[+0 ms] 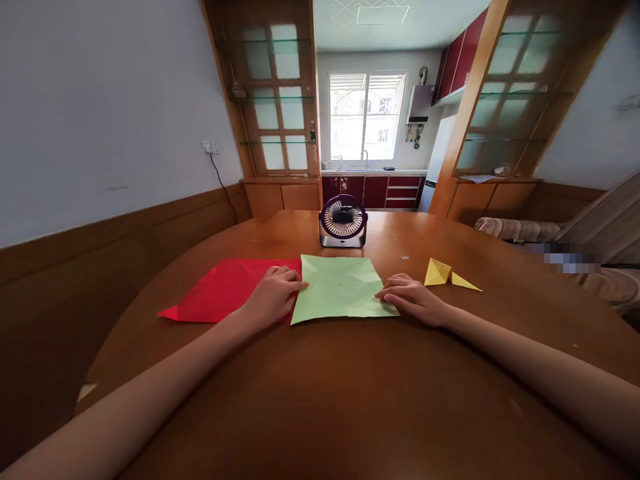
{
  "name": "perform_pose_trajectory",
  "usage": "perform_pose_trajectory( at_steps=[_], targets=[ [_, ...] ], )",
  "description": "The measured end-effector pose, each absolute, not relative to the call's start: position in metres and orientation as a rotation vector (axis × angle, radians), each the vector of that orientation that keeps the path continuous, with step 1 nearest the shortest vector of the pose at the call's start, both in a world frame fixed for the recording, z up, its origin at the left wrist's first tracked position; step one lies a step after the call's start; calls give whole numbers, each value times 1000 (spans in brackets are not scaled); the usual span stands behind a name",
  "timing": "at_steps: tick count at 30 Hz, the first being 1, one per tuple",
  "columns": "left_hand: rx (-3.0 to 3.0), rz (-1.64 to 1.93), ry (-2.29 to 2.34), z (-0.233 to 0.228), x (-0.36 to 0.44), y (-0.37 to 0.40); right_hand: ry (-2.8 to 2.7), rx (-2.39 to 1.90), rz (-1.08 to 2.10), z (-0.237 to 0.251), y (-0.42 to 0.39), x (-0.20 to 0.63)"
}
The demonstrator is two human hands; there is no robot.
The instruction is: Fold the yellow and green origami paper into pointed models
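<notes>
— Where was the green paper sheet (341, 288)?
— Flat on the wooden table (320, 400), creased, light, floppy. Left hand (274, 295) and right hand (411, 298) pressed its side edges, fingers flat, grasping nothing; corners looked best to pinch.

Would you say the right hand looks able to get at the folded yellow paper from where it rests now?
Probably yes. The right hand rests on the green sheet's right edge, and the folded yellow paper lies just beyond it on the bare table, with nothing between them.
</notes>
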State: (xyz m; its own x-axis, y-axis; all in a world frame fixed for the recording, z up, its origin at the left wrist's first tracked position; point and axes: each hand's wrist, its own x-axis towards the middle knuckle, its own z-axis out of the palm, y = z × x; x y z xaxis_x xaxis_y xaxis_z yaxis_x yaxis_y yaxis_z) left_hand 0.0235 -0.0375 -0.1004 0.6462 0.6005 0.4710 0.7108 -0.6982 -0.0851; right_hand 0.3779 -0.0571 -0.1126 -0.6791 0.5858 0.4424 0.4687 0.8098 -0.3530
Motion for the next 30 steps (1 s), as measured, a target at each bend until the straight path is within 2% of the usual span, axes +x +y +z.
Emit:
perform_pose_trajectory(
  at_steps=[6,13,16,19,25,30],
  targets=[
    [-2560,-628,-862,-92,22,-44,-2421,-838,160,-116,-55,377],
    [-2764,-449,-609,-94,35,-55,-2292,-1027,81,-123,-50,378],
    [-2680,-410,-632,-99,43,-55,-2348,-902,15,-121,-53,377],
    [-2575,-406,-626,-101,50,-59,-2467,-774,80,-116,-56,376],
    [-2763,-507,-606,-95,62,-79,-2449,-824,154,-114,-58,375],
    [-2964,-800,-1009,-90,54,-73,-2471,-836,104,-116,-56,375]
  ],
)
